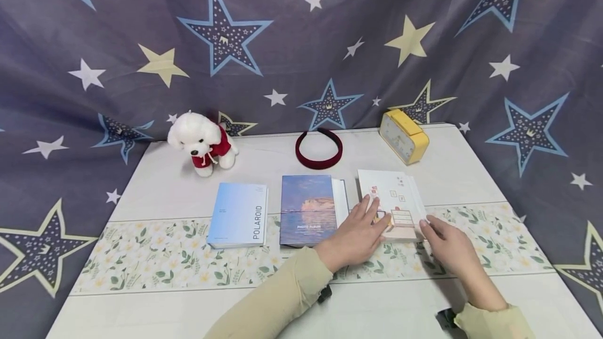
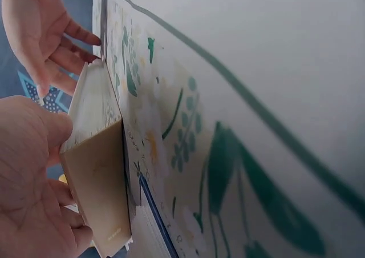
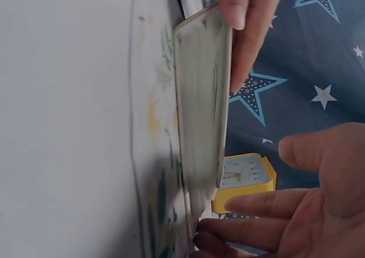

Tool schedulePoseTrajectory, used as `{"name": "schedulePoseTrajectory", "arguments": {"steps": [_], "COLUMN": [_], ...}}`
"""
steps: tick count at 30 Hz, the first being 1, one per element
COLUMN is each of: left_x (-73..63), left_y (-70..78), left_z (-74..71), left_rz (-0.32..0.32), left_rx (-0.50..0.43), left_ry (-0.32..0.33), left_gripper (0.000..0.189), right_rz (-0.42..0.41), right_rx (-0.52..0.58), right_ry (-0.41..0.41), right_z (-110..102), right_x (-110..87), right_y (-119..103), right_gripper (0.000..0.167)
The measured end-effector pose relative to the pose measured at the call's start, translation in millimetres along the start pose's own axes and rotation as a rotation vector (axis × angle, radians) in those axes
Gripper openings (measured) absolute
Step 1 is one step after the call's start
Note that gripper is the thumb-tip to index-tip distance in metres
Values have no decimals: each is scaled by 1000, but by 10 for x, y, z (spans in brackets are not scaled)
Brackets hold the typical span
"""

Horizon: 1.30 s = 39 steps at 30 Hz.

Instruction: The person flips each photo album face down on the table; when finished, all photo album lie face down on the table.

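Beige sleeve (image 1: 275, 294); left fingers (image 1: 372, 209) on white book (image 1: 399, 200); right fingers (image 1: 439, 223) at edge.

floral-banded white table (image 1: 165, 313): 3 books (image 1: 306, 208), plush dog (image 1: 187, 131), red headband (image 1: 319, 164), yellow clock (image 1: 404, 137).

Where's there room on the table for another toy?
It's bare between the toy dog and headband, between headband and clock, and left of the blue book. Crowded: around the white book, by left hand, right hand.
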<state>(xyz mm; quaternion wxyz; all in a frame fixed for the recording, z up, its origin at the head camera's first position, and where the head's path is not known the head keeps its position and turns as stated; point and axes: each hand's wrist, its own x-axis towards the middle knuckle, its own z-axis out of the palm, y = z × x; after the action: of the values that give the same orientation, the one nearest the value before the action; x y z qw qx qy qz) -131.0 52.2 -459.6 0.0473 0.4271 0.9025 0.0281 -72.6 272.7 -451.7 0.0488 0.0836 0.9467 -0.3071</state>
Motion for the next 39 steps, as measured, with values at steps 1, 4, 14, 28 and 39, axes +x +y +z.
{"name": "schedulePoseTrajectory", "arguments": {"steps": [1, 4, 14, 28, 39], "left_x": [2, 5, 11, -9, -10], "left_y": [2, 7, 6, 12, 5], "left_z": [2, 0, 15, 31, 26], "left_rz": [-1, -3, -26, -14, -30], "left_rx": [5, 16, 6, 7, -16], "left_ry": [3, 12, 44, 69, 58], "left_gripper": [53, 53, 48, 47, 47], "right_rz": [13, 69, 173, 187, 243], "right_rx": [21, 110, 389, 513, 619], "right_ry": [-11, -50, -93, 20, 36], "right_z": [-12, -43, -7, 334, 137], "right_x": [10, 40, 153, 456, 270], "right_y": [1, 13, 210, 820, 464], "right_gripper": [73, 74, 86, 81, 88]}}
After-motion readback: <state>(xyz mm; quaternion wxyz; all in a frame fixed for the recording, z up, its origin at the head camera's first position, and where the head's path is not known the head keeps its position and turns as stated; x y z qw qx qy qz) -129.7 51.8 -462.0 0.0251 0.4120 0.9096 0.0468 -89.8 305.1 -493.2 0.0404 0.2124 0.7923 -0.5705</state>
